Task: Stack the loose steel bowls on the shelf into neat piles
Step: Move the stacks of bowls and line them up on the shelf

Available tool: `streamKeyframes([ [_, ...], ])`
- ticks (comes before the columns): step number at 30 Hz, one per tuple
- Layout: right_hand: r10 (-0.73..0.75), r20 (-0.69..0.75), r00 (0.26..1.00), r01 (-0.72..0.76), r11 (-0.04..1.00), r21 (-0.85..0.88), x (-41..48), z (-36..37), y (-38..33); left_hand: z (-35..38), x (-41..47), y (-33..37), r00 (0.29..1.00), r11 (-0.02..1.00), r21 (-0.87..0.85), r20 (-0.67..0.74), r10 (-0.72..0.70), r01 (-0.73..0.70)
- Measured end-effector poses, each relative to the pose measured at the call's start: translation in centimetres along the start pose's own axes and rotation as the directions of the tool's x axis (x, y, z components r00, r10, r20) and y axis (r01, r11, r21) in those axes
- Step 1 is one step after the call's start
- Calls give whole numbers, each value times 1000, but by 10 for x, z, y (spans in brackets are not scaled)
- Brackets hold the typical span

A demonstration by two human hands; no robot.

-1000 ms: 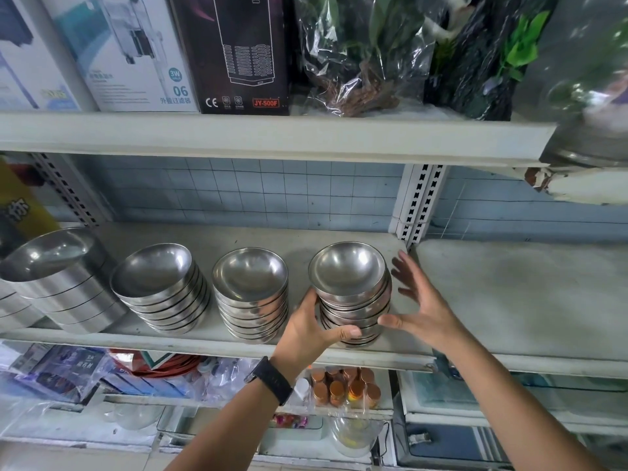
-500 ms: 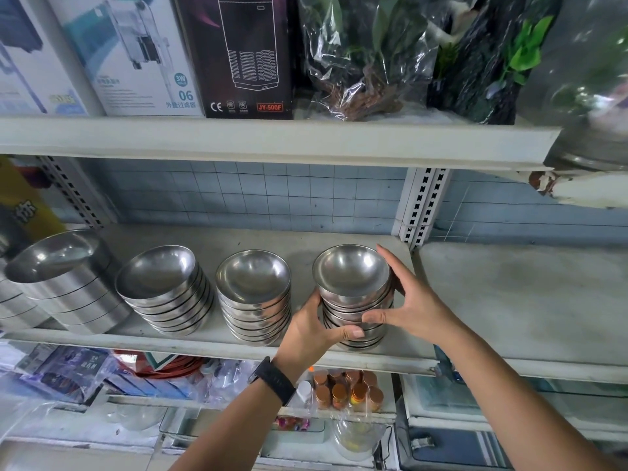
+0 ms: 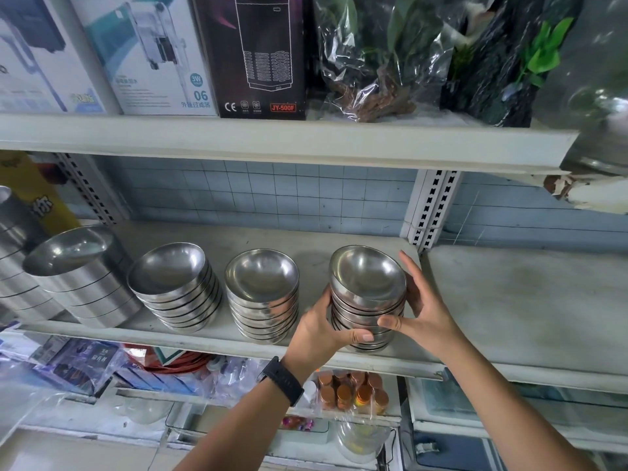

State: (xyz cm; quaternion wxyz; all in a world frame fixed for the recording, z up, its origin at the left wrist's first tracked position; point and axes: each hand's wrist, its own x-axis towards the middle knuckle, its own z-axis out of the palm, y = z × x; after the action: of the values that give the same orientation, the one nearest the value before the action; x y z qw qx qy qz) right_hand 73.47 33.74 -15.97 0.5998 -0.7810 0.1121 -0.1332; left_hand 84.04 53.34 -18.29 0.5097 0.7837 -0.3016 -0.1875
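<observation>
"On the right end of the shelf, what are the hands doing?"

"Both hold one pile of bowls. The left hand wraps round its left side, with the thumb across the front. The right hand wraps round its right side. The pile seems to sit on the shelf, close to the front edge."

"What could go wrong?"

"The top bowl looks tipped, not flat. Steel is slippery. If the hands squeeze or shove too hard, I think that bowl could slide off. Or the whole pile could lean and spill."

"Where would it fall?"

"Maybe off the front edge, onto the little jars below. A push to the left could also knock the next pile, which stands just beside the left hand."
</observation>
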Motion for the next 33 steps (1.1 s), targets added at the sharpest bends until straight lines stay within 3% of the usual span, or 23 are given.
streamKeyframes([
  [6, 14, 15, 1000, -15, 1000, 15, -6, 4, 6, 0, 1, 1, 1000, 999, -12, 5, 31, -31],
  [23, 14, 23, 1000, -10, 985, -170, -1, -11, -22, -3, 0, 3, 999, 999, -29, 31, 24, -23],
  [33, 2, 32, 999, 4, 981, -192, 7, -10, -37, -3, 2, 9, 999, 992, -121, -37, 25, -29],
])
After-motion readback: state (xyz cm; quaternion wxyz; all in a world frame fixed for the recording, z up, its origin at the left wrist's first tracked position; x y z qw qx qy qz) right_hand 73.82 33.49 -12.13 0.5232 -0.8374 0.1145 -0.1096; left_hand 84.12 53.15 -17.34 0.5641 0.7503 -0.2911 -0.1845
